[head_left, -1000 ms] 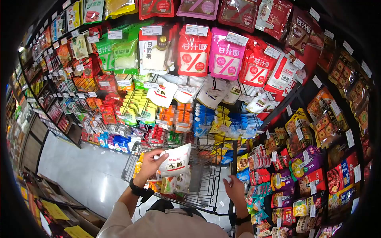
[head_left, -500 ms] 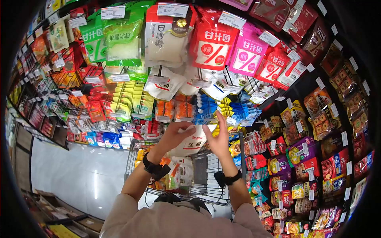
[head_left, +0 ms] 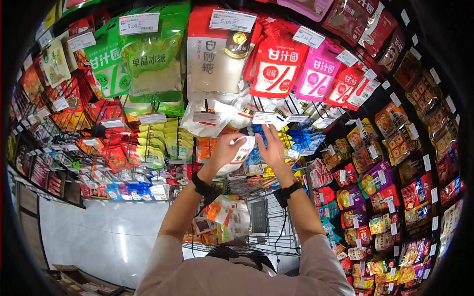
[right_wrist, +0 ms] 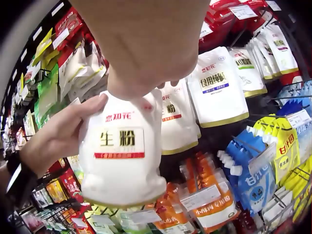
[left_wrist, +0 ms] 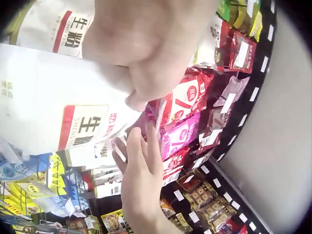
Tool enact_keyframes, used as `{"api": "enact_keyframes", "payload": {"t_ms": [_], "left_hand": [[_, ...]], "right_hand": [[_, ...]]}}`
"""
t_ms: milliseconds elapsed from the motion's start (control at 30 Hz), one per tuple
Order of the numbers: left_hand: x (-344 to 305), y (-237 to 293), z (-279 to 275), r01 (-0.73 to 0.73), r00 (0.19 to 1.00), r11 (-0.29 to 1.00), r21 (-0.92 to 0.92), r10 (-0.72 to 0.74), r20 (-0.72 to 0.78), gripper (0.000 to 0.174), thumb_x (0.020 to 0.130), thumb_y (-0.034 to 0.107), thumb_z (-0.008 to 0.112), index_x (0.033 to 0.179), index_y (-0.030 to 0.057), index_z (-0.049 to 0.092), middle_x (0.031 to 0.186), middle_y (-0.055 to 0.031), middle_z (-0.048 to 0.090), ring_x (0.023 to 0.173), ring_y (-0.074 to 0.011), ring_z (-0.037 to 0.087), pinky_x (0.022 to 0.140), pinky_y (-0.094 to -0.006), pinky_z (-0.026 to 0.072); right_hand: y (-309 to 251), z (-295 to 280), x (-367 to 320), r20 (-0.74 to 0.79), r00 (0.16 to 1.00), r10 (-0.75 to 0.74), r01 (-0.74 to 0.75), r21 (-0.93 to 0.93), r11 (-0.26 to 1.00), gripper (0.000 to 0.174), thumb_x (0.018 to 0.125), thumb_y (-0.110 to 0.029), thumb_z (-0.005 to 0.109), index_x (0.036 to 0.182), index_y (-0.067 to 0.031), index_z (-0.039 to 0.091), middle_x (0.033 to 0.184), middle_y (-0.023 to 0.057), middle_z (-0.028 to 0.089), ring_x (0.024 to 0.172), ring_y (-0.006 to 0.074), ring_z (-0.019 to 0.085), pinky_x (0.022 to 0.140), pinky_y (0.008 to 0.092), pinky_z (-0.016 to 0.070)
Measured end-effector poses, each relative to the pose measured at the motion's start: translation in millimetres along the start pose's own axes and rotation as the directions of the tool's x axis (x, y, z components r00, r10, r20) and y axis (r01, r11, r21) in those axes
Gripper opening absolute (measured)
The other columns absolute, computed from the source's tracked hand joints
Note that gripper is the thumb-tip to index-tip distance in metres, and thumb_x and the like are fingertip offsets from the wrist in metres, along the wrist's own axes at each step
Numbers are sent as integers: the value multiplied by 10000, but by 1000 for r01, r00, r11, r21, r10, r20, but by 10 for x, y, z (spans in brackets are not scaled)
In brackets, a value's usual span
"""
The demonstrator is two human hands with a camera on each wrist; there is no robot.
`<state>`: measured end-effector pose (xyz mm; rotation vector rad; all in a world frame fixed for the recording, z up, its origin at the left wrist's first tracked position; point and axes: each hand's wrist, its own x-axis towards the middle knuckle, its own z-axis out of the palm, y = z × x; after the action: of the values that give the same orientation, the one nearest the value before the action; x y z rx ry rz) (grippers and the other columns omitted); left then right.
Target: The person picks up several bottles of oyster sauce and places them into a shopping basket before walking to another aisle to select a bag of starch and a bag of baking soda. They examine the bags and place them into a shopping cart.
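Observation:
My left hand (head_left: 224, 154) grips a white bag of starch (head_left: 243, 154) by its upper edge, in front of the hanging rack. Red and black print on the starch bag (right_wrist: 122, 146) faces the right wrist camera, and the left thumb lies over its top corner. Beside the bag's other side, my right hand (head_left: 271, 150) reaches up with fingers extended, fingertips close under a price tag (head_left: 264, 118). In the left wrist view the right hand (left_wrist: 141, 180) has its fingers stretched near the bag's top. Matching starch bags (right_wrist: 176, 117) hang just behind.
Sugar bags (head_left: 215, 59) hang above on hooks, with blue and yellow packets (head_left: 308, 140) lower down. Below my arms stands a wire shopping cart (head_left: 281, 217) holding several packages (head_left: 227, 217). Packaged foods (head_left: 365, 192) line the right-hand shelves; grey floor (head_left: 98, 237) lies left.
The starch bag has moved from over the cart up to the rack in my left hand. My right hand has risen from beside the cart to near the bag's top.

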<state>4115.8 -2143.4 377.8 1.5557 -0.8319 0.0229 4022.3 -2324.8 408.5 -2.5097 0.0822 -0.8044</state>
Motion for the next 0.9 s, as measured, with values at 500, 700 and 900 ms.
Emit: {"api": "enact_keyframes", "payload": {"t_ms": [500, 700, 900], "left_hand": [[958, 16, 289, -27, 1000, 993, -114, 26, -7, 196, 873, 129, 685, 1036, 43, 751, 922, -200, 736, 824, -304, 728, 750, -364, 544], [895, 71, 443, -149, 971, 971, -185, 107, -215, 203, 854, 91, 701, 1041, 45, 765, 890, -166, 752, 791, -272, 728, 749, -344, 550], [915, 142, 401, -129, 968, 991, -43, 116, -221, 182, 854, 63, 703, 1020, 38, 773, 973, -161, 749, 872, -294, 726, 779, -348, 554]], "right_hand": [[-165, 60, 139, -99, 969, -228, 197, -247, 949, 446, 971, -328, 607, 1266, 4, 565, 1145, 198, 623, 1147, 406, 549, 1191, 588, 207], [-84, 192, 143, -54, 985, -165, 148, -239, 960, 604, 929, -308, 658, 1415, -2, 472, 1363, 235, 548, 1305, 440, 477, 1186, 594, 214], [-121, 203, 160, 25, 995, -102, 105, -217, 971, 741, 891, -296, 690, 1484, 10, 369, 1442, 252, 489, 1381, 434, 413, 1202, 580, 183]]}}
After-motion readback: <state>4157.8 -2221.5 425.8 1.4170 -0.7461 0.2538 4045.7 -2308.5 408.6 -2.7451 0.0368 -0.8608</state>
